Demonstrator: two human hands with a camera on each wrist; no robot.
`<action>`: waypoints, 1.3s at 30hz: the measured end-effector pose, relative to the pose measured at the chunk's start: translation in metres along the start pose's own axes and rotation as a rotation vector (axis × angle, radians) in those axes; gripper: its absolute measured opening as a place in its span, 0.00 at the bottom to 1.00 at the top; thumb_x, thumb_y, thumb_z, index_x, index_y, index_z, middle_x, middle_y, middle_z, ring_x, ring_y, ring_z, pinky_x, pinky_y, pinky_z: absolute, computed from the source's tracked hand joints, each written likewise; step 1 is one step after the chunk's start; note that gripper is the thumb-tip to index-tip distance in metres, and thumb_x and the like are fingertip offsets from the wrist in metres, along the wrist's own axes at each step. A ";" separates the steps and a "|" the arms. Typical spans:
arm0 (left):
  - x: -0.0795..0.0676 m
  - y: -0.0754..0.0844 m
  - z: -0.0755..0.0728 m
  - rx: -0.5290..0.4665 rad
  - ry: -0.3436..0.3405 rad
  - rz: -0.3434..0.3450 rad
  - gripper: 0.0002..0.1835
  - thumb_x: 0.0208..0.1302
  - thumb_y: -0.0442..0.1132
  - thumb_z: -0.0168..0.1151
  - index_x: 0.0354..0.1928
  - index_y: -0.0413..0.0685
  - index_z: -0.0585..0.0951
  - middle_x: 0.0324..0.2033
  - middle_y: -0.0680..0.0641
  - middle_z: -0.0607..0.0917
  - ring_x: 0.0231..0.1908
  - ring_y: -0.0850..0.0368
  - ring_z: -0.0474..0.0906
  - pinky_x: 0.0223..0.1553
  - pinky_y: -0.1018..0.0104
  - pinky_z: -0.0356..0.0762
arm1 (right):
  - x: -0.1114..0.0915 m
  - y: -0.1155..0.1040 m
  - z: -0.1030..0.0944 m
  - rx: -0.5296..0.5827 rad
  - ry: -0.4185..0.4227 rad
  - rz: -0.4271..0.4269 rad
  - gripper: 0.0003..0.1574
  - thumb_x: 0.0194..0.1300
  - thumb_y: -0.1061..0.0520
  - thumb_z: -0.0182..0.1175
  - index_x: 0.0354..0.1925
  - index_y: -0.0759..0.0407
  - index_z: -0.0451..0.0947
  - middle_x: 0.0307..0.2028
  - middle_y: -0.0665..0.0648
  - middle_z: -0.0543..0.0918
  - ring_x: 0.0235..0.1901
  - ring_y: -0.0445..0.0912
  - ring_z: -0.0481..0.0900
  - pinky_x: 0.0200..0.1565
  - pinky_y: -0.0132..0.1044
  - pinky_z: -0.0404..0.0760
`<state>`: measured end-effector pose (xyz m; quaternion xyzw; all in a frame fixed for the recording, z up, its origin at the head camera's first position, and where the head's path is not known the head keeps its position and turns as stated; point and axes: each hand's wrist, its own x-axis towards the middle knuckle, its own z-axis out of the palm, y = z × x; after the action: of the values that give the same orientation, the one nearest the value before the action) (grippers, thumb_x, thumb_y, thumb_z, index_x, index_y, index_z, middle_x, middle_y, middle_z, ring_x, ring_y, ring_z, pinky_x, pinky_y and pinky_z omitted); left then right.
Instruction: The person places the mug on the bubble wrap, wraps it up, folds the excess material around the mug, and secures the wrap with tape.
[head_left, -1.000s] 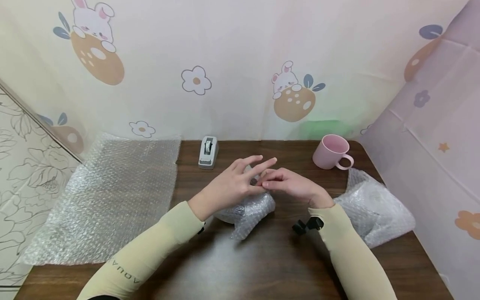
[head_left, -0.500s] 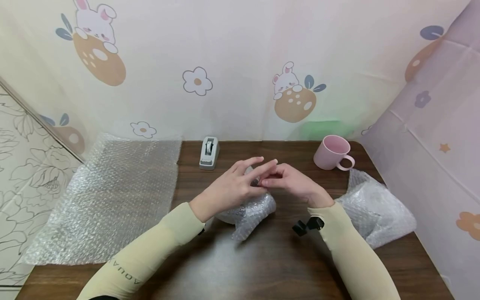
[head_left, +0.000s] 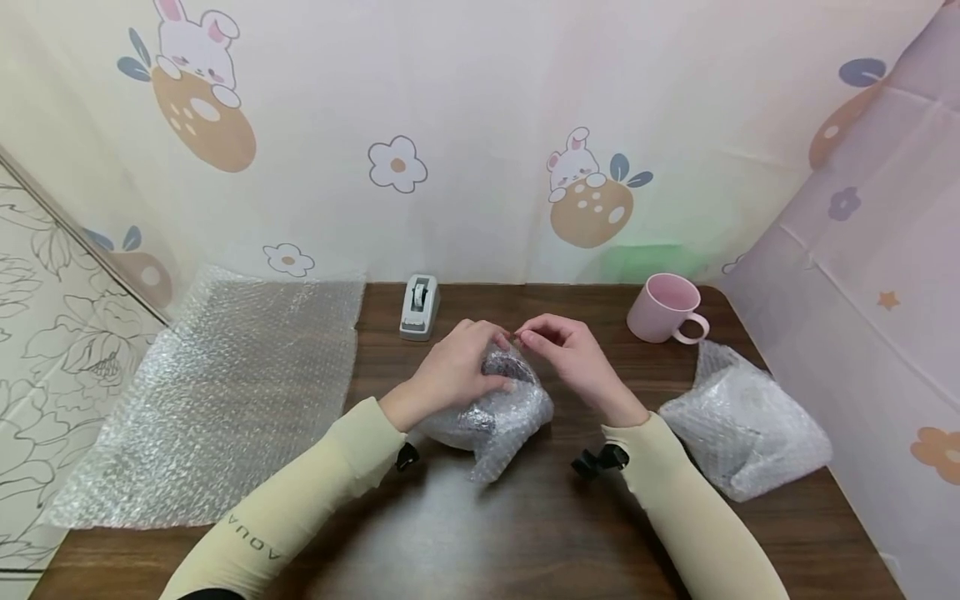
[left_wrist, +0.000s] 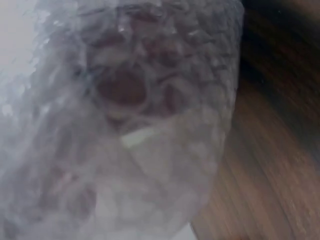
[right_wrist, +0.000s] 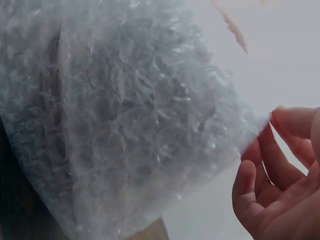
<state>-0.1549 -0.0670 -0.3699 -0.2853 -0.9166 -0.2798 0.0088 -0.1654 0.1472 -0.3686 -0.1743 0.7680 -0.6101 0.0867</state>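
A bundle of bubble wrap [head_left: 506, 417] lies on the brown table in the middle of the head view. What it encloses is hidden by the layers of plastic. My left hand [head_left: 457, 367] grips the bundle from the left, thumb on its near side and fingers curled over its far side. My right hand [head_left: 581, 367] pinches the wrap's far corner between thumb and forefinger. The right wrist view shows that bubble wrap [right_wrist: 140, 115] pulled out towards the right hand [right_wrist: 280, 165]. Close-up bubble wrap [left_wrist: 125, 100] fills most of the left wrist view.
A flat sheet of bubble wrap [head_left: 225, 400] covers the table's left side. Behind the hands stands a white tape dispenser [head_left: 419, 308]. To the right are a pink mug [head_left: 660, 310] and a second bubble-wrapped bundle [head_left: 750, 433]. A patterned curtain [head_left: 465, 217] closes off the back.
Both hands were close together over the top of the bundle. Now the right hand has drawn back a little, pinching the wrap's corner, and the left fingers have curled down over the bundle.
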 end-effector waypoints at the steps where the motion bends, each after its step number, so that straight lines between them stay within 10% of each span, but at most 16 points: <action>1: 0.000 0.000 0.000 -0.023 0.000 -0.032 0.28 0.49 0.54 0.79 0.49 0.53 0.80 0.54 0.54 0.80 0.55 0.55 0.71 0.52 0.59 0.75 | 0.002 -0.001 0.002 -0.017 0.005 -0.007 0.14 0.71 0.58 0.61 0.47 0.69 0.80 0.43 0.66 0.83 0.46 0.62 0.79 0.50 0.45 0.82; 5: -0.001 -0.002 -0.002 -0.088 -0.021 -0.103 0.35 0.48 0.55 0.80 0.55 0.51 0.75 0.50 0.52 0.80 0.53 0.54 0.73 0.52 0.59 0.73 | 0.006 -0.007 0.007 -0.070 -0.014 -0.022 0.12 0.68 0.60 0.64 0.46 0.67 0.81 0.40 0.62 0.83 0.40 0.56 0.80 0.42 0.40 0.82; 19: -0.003 -0.004 -0.007 -0.180 -0.133 -0.035 0.34 0.58 0.59 0.70 0.62 0.48 0.75 0.57 0.49 0.79 0.58 0.52 0.70 0.58 0.57 0.69 | 0.015 -0.011 0.017 -0.160 -0.041 -0.075 0.10 0.62 0.67 0.68 0.43 0.65 0.81 0.37 0.58 0.85 0.37 0.49 0.83 0.40 0.34 0.82; 39: 0.001 0.007 0.002 -0.152 -0.171 -0.375 0.63 0.44 0.58 0.81 0.75 0.37 0.56 0.69 0.39 0.59 0.66 0.42 0.61 0.65 0.51 0.67 | 0.030 -0.006 0.021 -0.371 -0.040 -0.017 0.04 0.60 0.59 0.72 0.36 0.55 0.88 0.34 0.50 0.83 0.34 0.47 0.78 0.38 0.40 0.77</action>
<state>-0.1517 -0.0606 -0.3678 -0.1324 -0.9273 -0.3196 -0.1427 -0.1846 0.1161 -0.3653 -0.2058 0.8640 -0.4552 0.0633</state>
